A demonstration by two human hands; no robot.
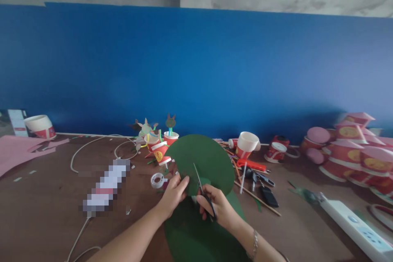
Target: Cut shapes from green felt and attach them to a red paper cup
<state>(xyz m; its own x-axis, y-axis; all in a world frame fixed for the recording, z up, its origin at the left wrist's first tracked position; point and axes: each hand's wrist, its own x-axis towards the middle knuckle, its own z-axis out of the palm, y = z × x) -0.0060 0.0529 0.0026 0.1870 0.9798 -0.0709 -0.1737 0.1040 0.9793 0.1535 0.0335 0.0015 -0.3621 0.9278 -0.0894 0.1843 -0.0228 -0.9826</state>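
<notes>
Green paper [201, 155] centred at both hands: left hand [176, 192] pinches its lower left edge, right hand [211, 204] grips scissors [206, 198] over its lower part; hands apart. Relative to paper: tape roll [157, 180] just left, key fob [268, 196] right, power strip [356, 225] far right, all on brown table [147, 217]; blue panel [196, 69] behind, bare tabletop lower left
</notes>
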